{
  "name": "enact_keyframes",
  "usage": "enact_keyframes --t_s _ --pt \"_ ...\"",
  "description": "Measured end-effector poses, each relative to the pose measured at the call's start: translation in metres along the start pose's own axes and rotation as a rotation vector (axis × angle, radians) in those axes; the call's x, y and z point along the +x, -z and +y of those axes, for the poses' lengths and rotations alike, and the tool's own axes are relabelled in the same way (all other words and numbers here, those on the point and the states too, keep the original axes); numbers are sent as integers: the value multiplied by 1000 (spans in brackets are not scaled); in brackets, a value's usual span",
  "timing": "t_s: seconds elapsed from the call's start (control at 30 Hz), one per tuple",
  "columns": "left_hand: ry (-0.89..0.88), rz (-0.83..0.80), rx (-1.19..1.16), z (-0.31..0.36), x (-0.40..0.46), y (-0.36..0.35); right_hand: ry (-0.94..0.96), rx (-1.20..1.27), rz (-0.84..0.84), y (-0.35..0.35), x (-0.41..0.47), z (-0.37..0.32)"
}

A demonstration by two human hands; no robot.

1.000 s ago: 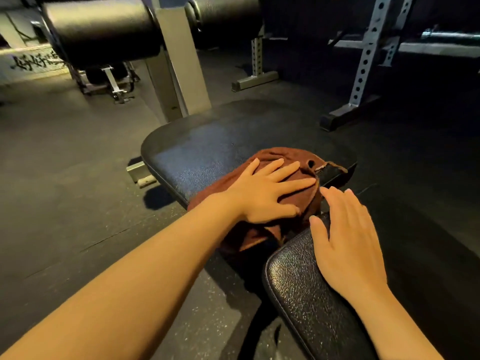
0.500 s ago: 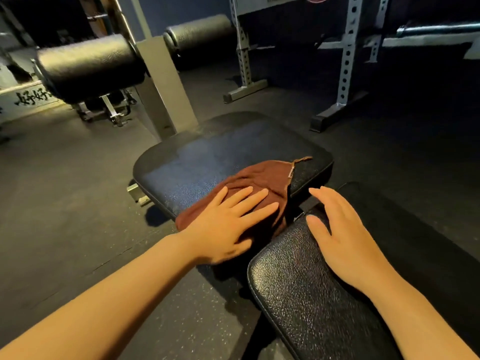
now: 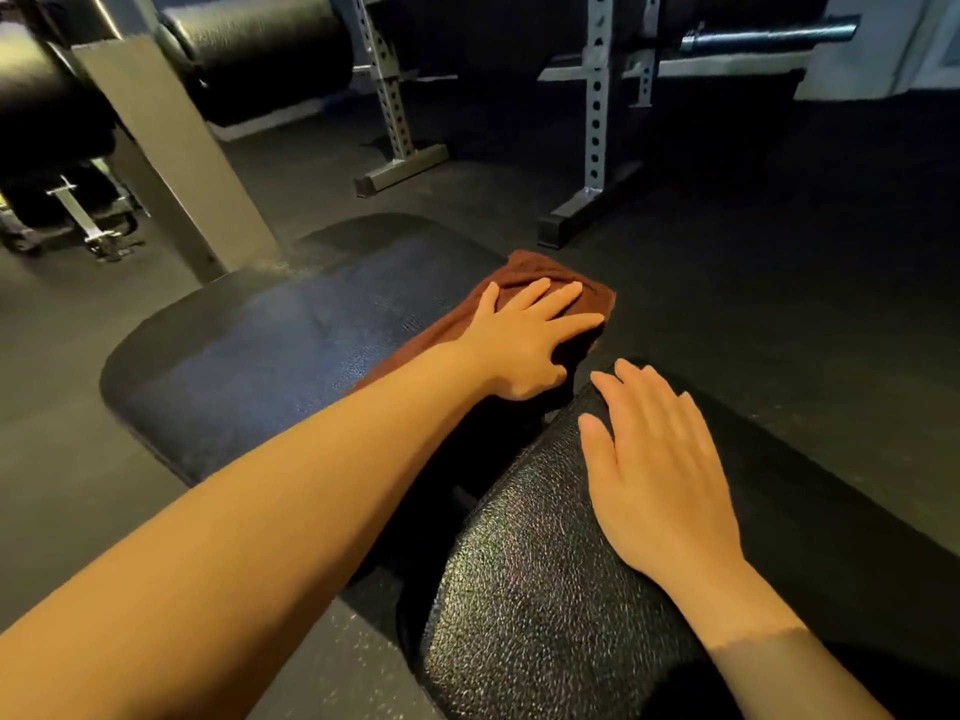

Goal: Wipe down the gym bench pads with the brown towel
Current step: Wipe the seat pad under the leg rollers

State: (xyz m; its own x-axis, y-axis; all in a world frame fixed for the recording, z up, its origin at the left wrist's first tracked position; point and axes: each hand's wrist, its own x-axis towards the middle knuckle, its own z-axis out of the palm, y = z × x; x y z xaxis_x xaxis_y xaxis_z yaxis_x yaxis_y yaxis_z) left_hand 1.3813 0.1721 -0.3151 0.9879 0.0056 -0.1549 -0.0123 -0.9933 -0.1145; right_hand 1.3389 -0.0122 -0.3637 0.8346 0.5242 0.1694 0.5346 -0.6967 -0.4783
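Brown towel (image 3: pixel 524 291) lies under the flat, spread-fingered left hand (image 3: pixel 524 340); right hand (image 3: pixel 660 475) seemingly rests open on the pad (image 3: pixel 519 589).

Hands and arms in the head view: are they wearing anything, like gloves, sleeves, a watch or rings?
Nothing is worn. The left hand and right hand are bare, without gloves, and no rings show on the fingers. Both forearms are bare up to the frame edge: no sleeves, watch or wristband in view. A shadow edge crosses the right wrist.

Brown towel (image 3: pixel 524 275) bunched at far right corner of my seat pad (image 3: pixel 270 345); textured black back pad (image 3: pixel 519 589) adjacent, nearer.
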Motion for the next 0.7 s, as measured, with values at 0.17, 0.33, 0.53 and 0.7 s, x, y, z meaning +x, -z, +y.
enact_keyframes --t_s 0.17,0.33,0.53,0.7 --pt "79 101 -18 14 18 1 0 -24 -17 1 0 -1" --pt "108 62 -45 9 -25 -4 2 -53 -24 2 0 1" --pt "162 41 -27 -7 -132 -20 -6 -42 -51 5 -2 -1" --pt "140 161 -24 -10 -189 -43 -18 -82 -34 3 -3 -3"
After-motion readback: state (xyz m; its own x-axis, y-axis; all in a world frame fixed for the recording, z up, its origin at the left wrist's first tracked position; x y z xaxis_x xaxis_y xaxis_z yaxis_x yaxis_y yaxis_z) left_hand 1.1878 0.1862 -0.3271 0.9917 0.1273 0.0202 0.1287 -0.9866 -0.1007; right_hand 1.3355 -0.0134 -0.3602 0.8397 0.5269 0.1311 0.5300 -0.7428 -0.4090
